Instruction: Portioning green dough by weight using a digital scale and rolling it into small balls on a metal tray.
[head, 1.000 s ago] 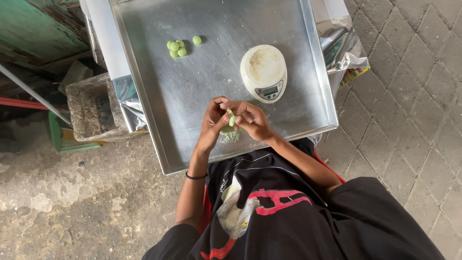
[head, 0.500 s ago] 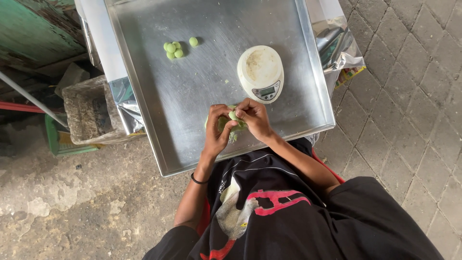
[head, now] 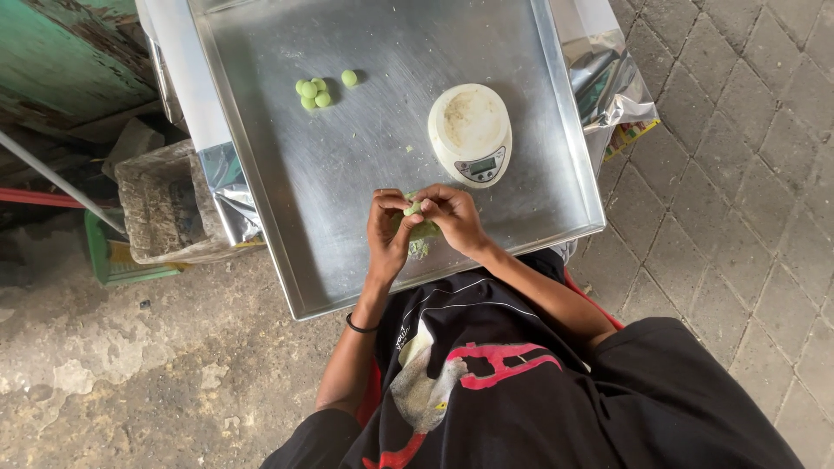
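Black cloth with a red and white bird print (head: 469, 382) filled the nearest part of the scene, worn by the person at the tray, with a thin black band (head: 359, 327) around the left wrist. Just beyond it, the left hand (head: 388, 233) and the right hand (head: 453, 217) met over the near edge of the large square steel tray (head: 347, 174). Both were closed around a soft lump of pale green dough (head: 418, 222), the fingertips of each pinching a small piece at its top while the rest hung between the palms, just above the metal. A few green crumbs lay on the tray directly under the grip.

Beyond the hands and slightly to the right stood a round white kitchen scale with a small grey display (head: 470, 134), its plate dusted with flour. Farther off and to the left of the grip, well apart from it, sat a cluster of small round green dough balls (head: 312, 91), with one more ball (head: 349, 77) just beside them. Crumpled silver foil bags (head: 612, 82) lay past the tray's right rim.
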